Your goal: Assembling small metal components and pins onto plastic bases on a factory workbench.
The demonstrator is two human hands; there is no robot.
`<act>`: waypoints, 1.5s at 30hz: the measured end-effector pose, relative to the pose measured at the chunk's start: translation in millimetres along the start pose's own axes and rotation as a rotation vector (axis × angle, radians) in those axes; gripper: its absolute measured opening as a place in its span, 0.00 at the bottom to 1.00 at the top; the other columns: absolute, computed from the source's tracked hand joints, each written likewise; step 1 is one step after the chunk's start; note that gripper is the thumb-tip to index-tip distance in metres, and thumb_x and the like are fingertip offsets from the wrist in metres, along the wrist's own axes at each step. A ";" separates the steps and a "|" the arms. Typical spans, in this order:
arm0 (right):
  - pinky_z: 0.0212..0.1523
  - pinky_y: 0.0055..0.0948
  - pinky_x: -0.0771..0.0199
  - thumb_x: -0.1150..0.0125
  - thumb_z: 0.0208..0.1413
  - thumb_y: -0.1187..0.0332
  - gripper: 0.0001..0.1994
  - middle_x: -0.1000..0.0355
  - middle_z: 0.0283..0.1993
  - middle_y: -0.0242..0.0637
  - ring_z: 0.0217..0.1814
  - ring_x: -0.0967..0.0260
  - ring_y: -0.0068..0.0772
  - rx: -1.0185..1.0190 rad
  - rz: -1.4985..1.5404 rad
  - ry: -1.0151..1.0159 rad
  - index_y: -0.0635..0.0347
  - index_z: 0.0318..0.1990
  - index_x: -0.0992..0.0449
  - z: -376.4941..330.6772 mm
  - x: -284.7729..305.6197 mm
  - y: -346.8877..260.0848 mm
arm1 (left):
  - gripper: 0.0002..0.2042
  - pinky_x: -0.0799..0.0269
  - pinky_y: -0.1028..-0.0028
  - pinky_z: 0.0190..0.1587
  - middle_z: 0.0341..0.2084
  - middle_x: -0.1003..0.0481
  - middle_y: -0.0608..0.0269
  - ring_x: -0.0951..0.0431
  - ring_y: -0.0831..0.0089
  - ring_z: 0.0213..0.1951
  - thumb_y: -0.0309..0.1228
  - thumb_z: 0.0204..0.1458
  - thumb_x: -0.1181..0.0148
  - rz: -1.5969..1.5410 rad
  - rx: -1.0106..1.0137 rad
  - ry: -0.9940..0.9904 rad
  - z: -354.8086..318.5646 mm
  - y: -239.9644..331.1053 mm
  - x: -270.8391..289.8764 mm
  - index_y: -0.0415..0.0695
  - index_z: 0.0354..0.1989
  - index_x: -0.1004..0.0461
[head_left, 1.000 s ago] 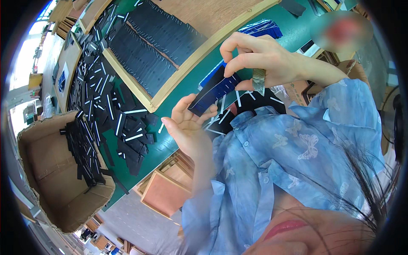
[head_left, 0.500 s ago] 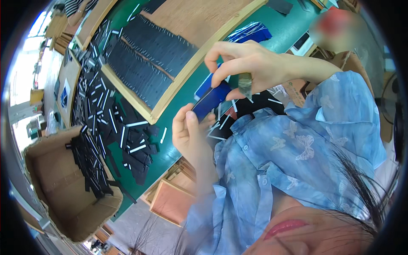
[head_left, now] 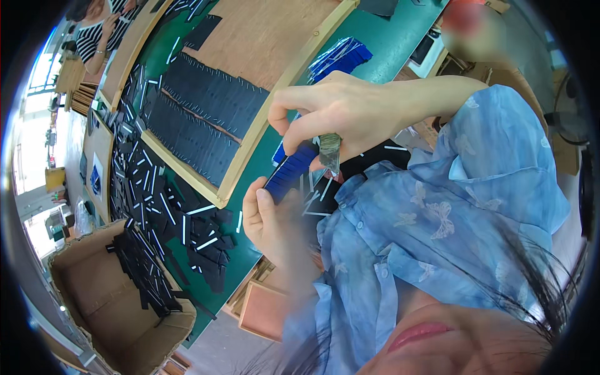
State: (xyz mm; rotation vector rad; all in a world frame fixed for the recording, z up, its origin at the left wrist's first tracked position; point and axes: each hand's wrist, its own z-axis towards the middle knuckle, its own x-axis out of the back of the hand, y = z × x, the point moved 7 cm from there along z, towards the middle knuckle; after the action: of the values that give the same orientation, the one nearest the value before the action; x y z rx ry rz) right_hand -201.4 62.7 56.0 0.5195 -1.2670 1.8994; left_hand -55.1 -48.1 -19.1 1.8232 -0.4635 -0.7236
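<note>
Between my two hands is a flat, dark blue strip (head_left: 289, 176) with a black edge, slanting over the table. The thumb and fingers of my left hand (head_left: 265, 215) pinch its lower end. My right hand (head_left: 340, 112) bends over the upper end, its fingers closed on the strip. A small flat piece wrapped in greenish, see-through tape (head_left: 330, 150) sticks out under the right hand; its exact kind is unclear. Part of a blue-and-white piece (head_left: 278, 154) shows behind the strip.
A wood-framed board (head_left: 247, 147) bears rows of black pieces (head_left: 203, 94). Black strips and white sticks (head_left: 165, 200) lie heaped beside it, near a cardboard box (head_left: 94, 275). Blue strips (head_left: 344, 57) are stacked farther back. Another person (head_left: 100, 34) sits at the far left.
The view has shifted, bringing more of the other person into sight. My right hand has turned slightly, and the taped piece now sits closer against the blue strip. Both hands still hold the strip.
</note>
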 end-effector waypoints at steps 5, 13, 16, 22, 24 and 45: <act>0.29 0.31 0.31 0.29 0.34 0.68 0.14 0.34 0.41 0.28 0.36 0.29 0.32 -0.008 0.025 0.010 0.51 0.32 0.26 -1.6 0.5 -0.6 | 0.13 0.22 0.78 0.28 0.31 0.26 0.51 0.23 0.70 0.26 0.30 0.60 0.51 -0.044 0.017 0.003 -1.3 0.0 1.1 0.31 0.46 0.32; 0.32 0.30 0.30 0.29 0.36 0.66 0.14 0.33 0.40 0.29 0.38 0.30 0.34 -0.015 0.070 0.034 0.53 0.33 0.26 1.6 -2.6 6.1 | 0.13 0.22 0.78 0.28 0.31 0.26 0.51 0.23 0.70 0.25 0.30 0.60 0.51 -0.004 -0.036 -0.027 -3.5 9.4 1.5 0.31 0.45 0.31; 0.37 0.31 0.30 0.29 0.37 0.60 0.18 0.32 0.41 0.33 0.42 0.31 0.37 -0.114 0.148 0.139 0.56 0.35 0.26 2.4 5.2 13.1 | 0.13 0.23 0.78 0.29 0.31 0.25 0.50 0.22 0.70 0.26 0.30 0.60 0.50 0.095 -0.105 -0.023 -8.1 16.9 -5.1 0.30 0.45 0.31; 0.36 0.33 0.32 0.32 0.40 0.51 0.22 0.31 0.35 0.39 0.40 0.32 0.40 -0.236 0.215 0.145 0.60 0.32 0.29 17.1 -24.0 21.7 | 0.12 0.25 0.78 0.33 0.32 0.24 0.52 0.22 0.73 0.29 0.28 0.59 0.50 0.197 -0.165 0.010 -16.3 19.9 -14.5 0.32 0.46 0.31; 0.35 0.33 0.33 0.32 0.40 0.51 0.22 0.32 0.33 0.39 0.38 0.32 0.41 -0.286 0.108 0.146 0.60 0.30 0.29 10.9 -17.9 29.1 | 0.11 0.26 0.79 0.37 0.33 0.24 0.54 0.23 0.75 0.31 0.26 0.59 0.51 0.135 -0.149 -0.029 -17.0 22.8 -15.0 0.34 0.47 0.31; 0.29 0.19 0.39 0.25 0.39 0.67 0.19 0.32 0.41 0.30 0.37 0.38 0.19 0.088 0.587 0.117 0.56 0.40 0.24 46.1 -2.8 26.8 | 0.22 0.28 0.70 0.37 0.48 0.31 0.49 0.26 0.65 0.41 0.40 0.58 0.47 -0.464 0.182 -0.477 38.8 -22.6 -24.8 0.35 0.53 0.37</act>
State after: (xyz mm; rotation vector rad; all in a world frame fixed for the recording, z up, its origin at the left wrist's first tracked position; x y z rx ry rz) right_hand -224.6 14.6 57.8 0.0701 -1.3602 2.4334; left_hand -100.1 -51.8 -43.4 1.9473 -0.4231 -1.4948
